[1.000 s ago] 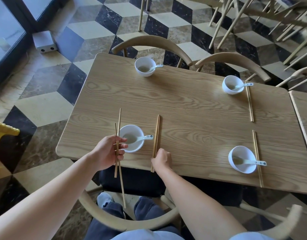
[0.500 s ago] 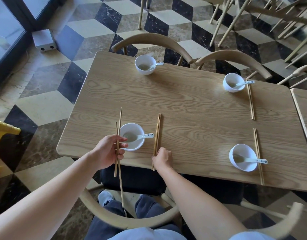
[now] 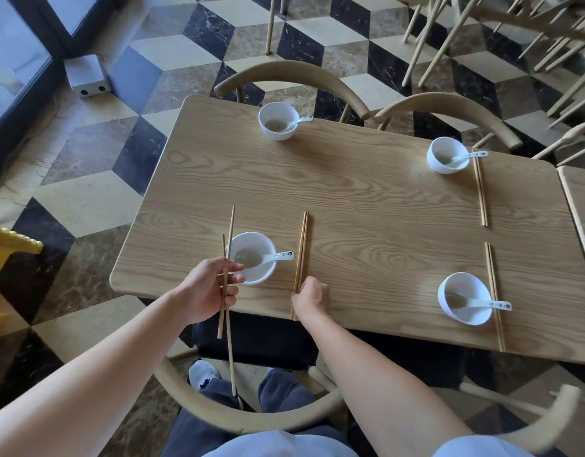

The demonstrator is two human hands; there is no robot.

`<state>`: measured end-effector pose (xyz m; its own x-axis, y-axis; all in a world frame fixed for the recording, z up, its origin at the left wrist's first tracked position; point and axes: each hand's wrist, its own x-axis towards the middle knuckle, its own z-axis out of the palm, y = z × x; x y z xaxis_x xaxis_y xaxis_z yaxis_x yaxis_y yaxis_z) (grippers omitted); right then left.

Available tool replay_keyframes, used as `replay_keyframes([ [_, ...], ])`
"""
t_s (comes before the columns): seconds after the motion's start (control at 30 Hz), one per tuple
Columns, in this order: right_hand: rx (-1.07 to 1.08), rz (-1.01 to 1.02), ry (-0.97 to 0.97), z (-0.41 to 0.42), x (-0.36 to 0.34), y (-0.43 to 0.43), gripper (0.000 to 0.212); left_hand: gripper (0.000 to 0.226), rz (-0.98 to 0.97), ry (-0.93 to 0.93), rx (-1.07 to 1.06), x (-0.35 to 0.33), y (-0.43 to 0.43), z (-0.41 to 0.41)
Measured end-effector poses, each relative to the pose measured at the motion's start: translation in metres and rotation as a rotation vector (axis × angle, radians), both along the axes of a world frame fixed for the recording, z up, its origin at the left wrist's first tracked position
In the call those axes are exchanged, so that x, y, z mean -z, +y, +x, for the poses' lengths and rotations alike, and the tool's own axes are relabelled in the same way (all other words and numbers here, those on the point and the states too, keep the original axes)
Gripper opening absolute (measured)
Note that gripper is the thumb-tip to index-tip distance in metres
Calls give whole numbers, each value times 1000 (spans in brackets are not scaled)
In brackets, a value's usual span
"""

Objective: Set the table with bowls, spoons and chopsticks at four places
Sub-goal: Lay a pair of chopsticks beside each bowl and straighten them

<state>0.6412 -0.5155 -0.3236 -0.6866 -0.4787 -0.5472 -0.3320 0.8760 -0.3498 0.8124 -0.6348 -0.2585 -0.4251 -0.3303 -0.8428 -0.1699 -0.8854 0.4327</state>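
- The left hand (image 3: 212, 288) was grasping the loose chopsticks (image 3: 231, 219), fingers and thumb curled around their middle. The two sticks crossed in the grip. Their far ends reached over the surface (image 3: 367, 209) just left of the near-left bowl (image 3: 264, 275), and their near ends hung past the surface's edge above the person's lap.
- The right hand (image 3: 312, 300) was closed over the near end of the laid chopsticks (image 3: 302, 249), knuckles up at the surface's near edge. That pair lay flat and side by side, just right of the near-left bowl and pointing away from the person.
- The near-left bowl was white and stood upright, with the first spoon (image 3: 278, 256) resting in it and its handle pointing right over the rim.
- The near-right bowl (image 3: 462, 316) held the second spoon (image 3: 492, 304). The near-right chopsticks (image 3: 490, 265) lay along the bowl's right side, with the spoon's handle across them.
- The far-right bowl (image 3: 444, 168) held the third spoon (image 3: 475, 155), and the far-right chopsticks (image 3: 480, 192) lay just to its right, under the spoon's handle.
- The far-left bowl (image 3: 278, 135) stood near the far edge with the fourth spoon (image 3: 301, 120) in it.
- Two wooden chairs (image 3: 291, 74) stood at the far side, and the near chair (image 3: 245, 413) curved in front of the person's legs.
- A grey box (image 3: 86, 75) sat on the patterned floor by the window.
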Motion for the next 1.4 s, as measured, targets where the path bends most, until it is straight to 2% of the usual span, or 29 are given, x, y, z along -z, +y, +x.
replay_keyframes([
  [0.27, 35, 18, -27, -4, -7, 2, 14, 23, -8, -5, -18, -9, -1, -7],
  [0.43, 118, -85, -69, -12, -36, 8, 18, 25, -17, 18, -39, -21, -7, -28],
  [0.47, 167, -142, -178, -12, -46, 9, 21, 24, -19, 36, -46, -24, -7, -34],
  [0.53, 227, -257, -579, -10, -70, 13, 23, 22, -21, 90, -56, -30, -8, -48],
  [0.6, 163, -301, -932, -7, -91, 19, 31, 22, -29, 141, -65, -36, -8, -64],
  [0.67, 75, -344, -1049, -5, -106, 23, 28, 24, -56, 171, -81, -40, -7, -81],
  [0.83, 216, -464, -1030, -9, -117, 21, 6, 20, -47, 265, -104, -41, 0, -103],
  [0.93, 226, -466, -1009, -16, -117, 17, 6, 22, -20, 270, -43, -37, 7, -102],
  [1.2, 274, -449, -995, -22, -116, 10, 11, 24, -35, 130, 202, -26, 23, -84],
  [1.4, 233, -422, -978, -25, -115, 7, 13, 29, 50, 163, 215, -22, 26, -76],
])
